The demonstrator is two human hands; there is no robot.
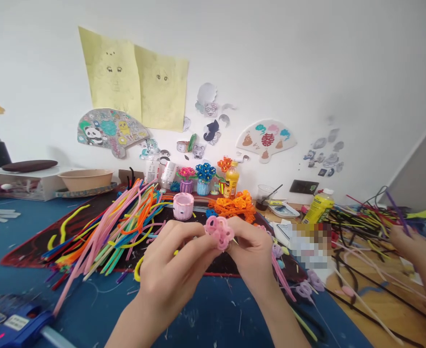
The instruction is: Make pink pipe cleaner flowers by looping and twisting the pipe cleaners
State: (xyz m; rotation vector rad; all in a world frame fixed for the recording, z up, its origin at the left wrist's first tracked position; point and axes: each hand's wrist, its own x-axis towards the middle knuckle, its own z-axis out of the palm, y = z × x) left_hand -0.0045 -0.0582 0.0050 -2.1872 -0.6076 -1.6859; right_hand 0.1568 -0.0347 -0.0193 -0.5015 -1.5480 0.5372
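Observation:
Between my two hands is a pink pipe-cleaner flower [220,233] made of looped petals, raised above the dark mat. My left hand [175,263] pinches its left side with thumb and forefinger. On the other side, the fingers of my right hand [252,251] are closed on the flower's right edge; its underside is hidden by my fingers. Just behind stands a small pink-and-white striped pot [183,206]. A heap of orange pipe-cleaner flowers [236,207] lies beyond my right hand, and lilac flower pieces [305,290] rest to its right.
Loose pipe cleaners [100,227] in many colours spread at left. A blue glue gun [21,321] with a red light lies front left. Finished potted flowers [204,179] and a juice bottle [231,181] stand behind. At right, another person's hand [412,246] holds a purple pipe cleaner [397,212].

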